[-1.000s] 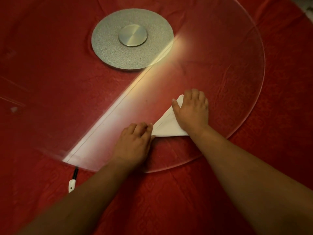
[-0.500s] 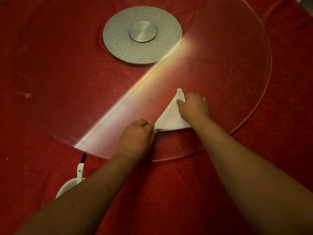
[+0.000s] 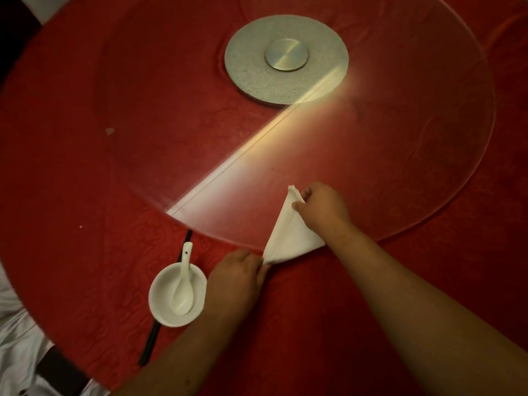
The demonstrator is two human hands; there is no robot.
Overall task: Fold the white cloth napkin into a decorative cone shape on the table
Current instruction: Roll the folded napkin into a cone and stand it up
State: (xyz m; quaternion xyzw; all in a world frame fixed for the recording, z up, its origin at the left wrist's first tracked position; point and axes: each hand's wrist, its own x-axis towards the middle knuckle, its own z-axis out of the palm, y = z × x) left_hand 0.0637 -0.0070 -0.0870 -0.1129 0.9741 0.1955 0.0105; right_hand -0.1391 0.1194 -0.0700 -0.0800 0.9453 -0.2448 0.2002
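Observation:
The white cloth napkin (image 3: 288, 238) is folded into a narrow triangle and lies across the near rim of the glass turntable (image 3: 414, 155). My left hand (image 3: 238, 277) pinches its lower point, which hangs over the red tablecloth. My right hand (image 3: 324, 208) grips the napkin near its upper tip and covers part of its right edge. The tip sticks out past my right fingers.
A white bowl (image 3: 163, 298) with a white ceramic spoon (image 3: 183, 284) sits just left of my left hand, on black chopsticks (image 3: 151, 341). The grey round turntable base (image 3: 285, 58) with a metal hub lies far behind. The table's edge curves at the lower left.
My right hand went from pressing flat on the napkin to gripping its upper end. Both hands drew the napkin toward the glass rim. The view shifted, bringing the bowl and spoon into sight.

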